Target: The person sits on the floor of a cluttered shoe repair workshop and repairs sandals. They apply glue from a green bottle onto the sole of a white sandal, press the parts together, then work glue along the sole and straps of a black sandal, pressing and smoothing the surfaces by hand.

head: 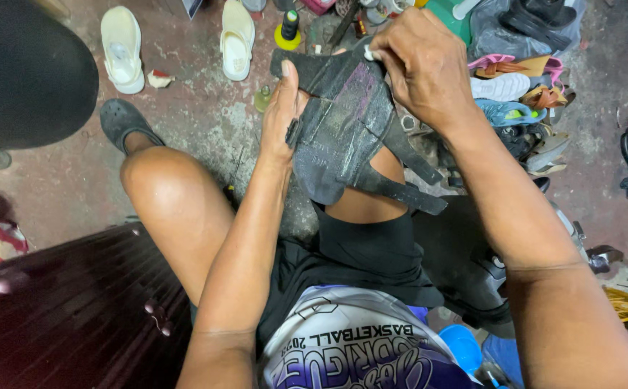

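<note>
Black sandal (343, 137) between both hands, left hand (283, 115) beside, right hand (422, 65) above (pinching)

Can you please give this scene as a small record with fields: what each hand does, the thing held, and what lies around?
left hand: left hand grips the left edge of the black sandal
right hand: right hand pinches the sandal's top end with its fingers
thing held: worn black sandal with straps, held above the knee
floor: two cream clogs, a pile of footwear at right
</note>
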`<state>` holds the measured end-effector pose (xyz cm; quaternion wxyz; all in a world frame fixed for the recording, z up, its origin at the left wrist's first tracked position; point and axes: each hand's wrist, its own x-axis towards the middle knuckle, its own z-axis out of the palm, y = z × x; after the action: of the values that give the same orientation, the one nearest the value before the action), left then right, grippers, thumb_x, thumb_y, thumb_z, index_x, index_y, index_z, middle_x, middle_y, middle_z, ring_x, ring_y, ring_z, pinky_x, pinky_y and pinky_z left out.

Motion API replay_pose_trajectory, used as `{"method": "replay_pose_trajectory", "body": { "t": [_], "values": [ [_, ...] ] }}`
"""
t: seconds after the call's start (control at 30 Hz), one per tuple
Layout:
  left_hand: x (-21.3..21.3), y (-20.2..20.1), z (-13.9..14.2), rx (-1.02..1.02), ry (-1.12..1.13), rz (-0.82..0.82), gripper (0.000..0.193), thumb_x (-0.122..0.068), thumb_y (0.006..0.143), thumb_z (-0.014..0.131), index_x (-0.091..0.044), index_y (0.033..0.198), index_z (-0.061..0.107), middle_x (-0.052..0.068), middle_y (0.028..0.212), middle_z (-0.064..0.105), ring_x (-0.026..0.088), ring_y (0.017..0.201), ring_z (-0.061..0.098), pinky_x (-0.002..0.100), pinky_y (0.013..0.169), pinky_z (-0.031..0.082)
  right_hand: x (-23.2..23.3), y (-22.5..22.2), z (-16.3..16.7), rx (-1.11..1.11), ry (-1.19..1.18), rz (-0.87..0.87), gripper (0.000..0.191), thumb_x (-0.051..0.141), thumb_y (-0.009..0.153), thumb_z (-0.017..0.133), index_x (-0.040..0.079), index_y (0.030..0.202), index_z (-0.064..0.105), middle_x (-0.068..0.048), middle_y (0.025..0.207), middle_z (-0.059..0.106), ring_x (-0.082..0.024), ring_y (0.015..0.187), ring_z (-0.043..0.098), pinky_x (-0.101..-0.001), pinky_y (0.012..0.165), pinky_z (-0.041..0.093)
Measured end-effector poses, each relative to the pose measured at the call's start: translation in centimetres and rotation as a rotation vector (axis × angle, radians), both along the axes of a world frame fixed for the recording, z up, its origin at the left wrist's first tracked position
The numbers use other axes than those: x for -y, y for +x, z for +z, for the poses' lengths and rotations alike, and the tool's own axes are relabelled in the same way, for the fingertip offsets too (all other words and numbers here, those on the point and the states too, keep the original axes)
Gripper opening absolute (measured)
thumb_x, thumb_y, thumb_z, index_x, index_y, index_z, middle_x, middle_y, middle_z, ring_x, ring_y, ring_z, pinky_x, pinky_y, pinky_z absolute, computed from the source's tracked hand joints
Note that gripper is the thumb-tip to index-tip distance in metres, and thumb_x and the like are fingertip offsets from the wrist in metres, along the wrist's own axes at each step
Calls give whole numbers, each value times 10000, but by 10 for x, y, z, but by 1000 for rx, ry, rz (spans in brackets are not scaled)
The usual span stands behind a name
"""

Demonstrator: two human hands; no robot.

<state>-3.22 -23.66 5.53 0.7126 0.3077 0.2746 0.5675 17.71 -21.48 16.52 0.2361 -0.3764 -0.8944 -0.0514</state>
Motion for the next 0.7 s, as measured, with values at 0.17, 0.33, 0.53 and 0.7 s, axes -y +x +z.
{"method": "replay_pose_trajectory", "body": {
  "t": [0.17, 0.33, 0.53, 0.7],
  "values": [
    [1, -2, 13, -80, -6, -12, 699, -543, 1066, 359, 26, 1309, 684, -55, 731, 571, 32, 617, 502, 234, 580, 449, 9, 17, -1, 66, -195, 79, 107, 46, 929, 782, 82, 987, 699, -73, 940, 624, -304, 952, 637, -422, 790, 511],
    [5, -1, 14, -59, 25, 19, 685, -527, 1125, 397, 60, 1290, 709, -73, 656, 428, 55, 566, 415, 269, 555, 428, 17, 22, 7, 29, -83, -2, 84, 55, 967, 769, 108, 1016, 726, -55, 964, 645, -277, 959, 645, -411, 832, 515],
    [-4, -1, -10, -77, 36, 72, 556, -522, 1131, 421, -112, 809, 614, -82, 624, 350, 55, 550, 318, 262, 505, 286, 41, 12, -1, 127, -196, 64, 105, 76, 885, 788, 111, 979, 753, -68, 914, 658, -296, 917, 656, -397, 729, 510],
    [-11, -2, -30, -125, 22, 64, 578, -548, 1097, 425, -182, 651, 407, -51, 573, 364, 74, 503, 340, 282, 485, 306, 38, 32, 10, -27, -224, 75, 89, 31, 979, 775, 72, 1040, 724, -62, 1015, 690, -251, 969, 669, -372, 853, 526]
  ]
}}
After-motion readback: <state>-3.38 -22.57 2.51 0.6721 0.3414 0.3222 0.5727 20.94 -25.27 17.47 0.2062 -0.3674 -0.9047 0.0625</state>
